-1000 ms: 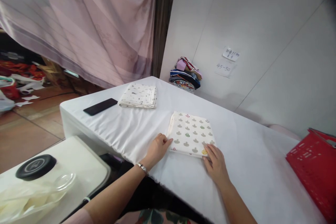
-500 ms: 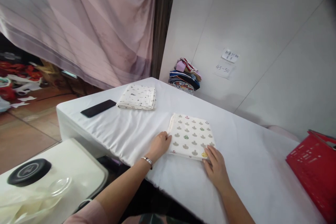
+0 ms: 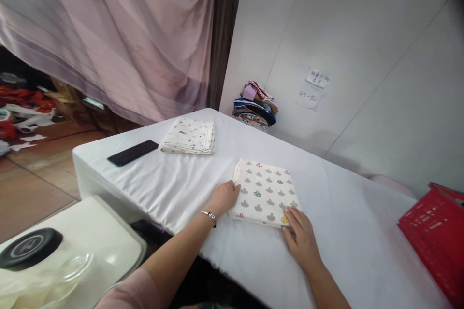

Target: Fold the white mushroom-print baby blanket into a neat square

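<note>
A folded white cloth (image 3: 266,193) with grey mushroom prints and a few green, red and yellow ones lies flat on the white-covered table. At its left edge, my left hand (image 3: 224,198) is closed, thumb and fingers pinching the side; a metal-band watch is on that wrist. My right hand (image 3: 300,236) grips the near right corner, fingers on top and thumb at the front edge. Farther back and to the left rests a second folded white cloth (image 3: 188,136) with small dark prints, touched by neither hand.
A black phone (image 3: 133,152) lies near the left end of the table (image 3: 348,231). On the right stands a red basket (image 3: 435,231). Stacked fabrics (image 3: 255,106) sit by the wall behind. A cream-coloured surface with a black round lid (image 3: 32,248) is at the lower left.
The view has shifted slightly. My left hand sits a little farther up the cloth's left edge; my right hand stays at the near right corner. The cloth remains folded and flat.
</note>
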The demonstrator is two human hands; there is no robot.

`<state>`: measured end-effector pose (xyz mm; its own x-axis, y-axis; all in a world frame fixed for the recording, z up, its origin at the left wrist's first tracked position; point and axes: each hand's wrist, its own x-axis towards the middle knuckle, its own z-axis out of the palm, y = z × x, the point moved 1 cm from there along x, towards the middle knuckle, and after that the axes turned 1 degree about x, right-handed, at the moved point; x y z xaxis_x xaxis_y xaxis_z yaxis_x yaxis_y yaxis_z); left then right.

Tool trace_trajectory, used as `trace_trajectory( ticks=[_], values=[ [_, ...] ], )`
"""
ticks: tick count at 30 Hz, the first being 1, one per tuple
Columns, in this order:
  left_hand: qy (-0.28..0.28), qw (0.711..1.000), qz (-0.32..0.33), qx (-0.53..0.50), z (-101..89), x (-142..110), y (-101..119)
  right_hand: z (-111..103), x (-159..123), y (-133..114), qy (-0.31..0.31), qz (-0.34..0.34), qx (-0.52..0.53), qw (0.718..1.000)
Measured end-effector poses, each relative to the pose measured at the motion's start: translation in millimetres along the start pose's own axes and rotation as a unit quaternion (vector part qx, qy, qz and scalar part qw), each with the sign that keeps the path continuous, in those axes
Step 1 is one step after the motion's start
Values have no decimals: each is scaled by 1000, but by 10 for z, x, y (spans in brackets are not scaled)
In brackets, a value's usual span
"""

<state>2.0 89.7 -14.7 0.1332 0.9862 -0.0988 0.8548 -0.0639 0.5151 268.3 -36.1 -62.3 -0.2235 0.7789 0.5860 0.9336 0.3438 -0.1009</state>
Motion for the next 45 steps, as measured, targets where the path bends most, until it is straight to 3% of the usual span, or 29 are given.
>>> trace_trajectory(
  ticks=[5,10,12,15,18,22,26,28,34,40,45],
  values=[
    [10,1000,5,8,43,-6,-52,-152,94,-35,-75,53,13,996],
    [21,999,16,19,35,-36,-32,-260,692,-222,-73,74,57,993],
    [22,999,21,19,43,-43,-32,-170,1054,-330,-77,53,76,993],
    [28,999,25,28,64,-40,-45,139,1556,-458,-115,37,59,991],
    [38,998,33,43,77,-28,-58,551,1833,-505,-206,83,9,975],
    [40,996,48,56,79,-17,-67,894,1864,-479,-302,111,-16,947],
    [41,996,61,51,104,-1,-85,907,1888,-453,-329,132,3,935],
    [36,996,60,47,124,11,-95,905,1948,-486,-328,137,16,935],
    [14,998,53,37,132,26,-103,1064,2051,-659,-296,69,0,953],
    [9,998,53,27,111,21,-99,1082,2091,-652,-333,85,13,939],
    [19,998,59,31,113,32,-103,1138,2156,-733,-316,92,-4,944]
  ],
)
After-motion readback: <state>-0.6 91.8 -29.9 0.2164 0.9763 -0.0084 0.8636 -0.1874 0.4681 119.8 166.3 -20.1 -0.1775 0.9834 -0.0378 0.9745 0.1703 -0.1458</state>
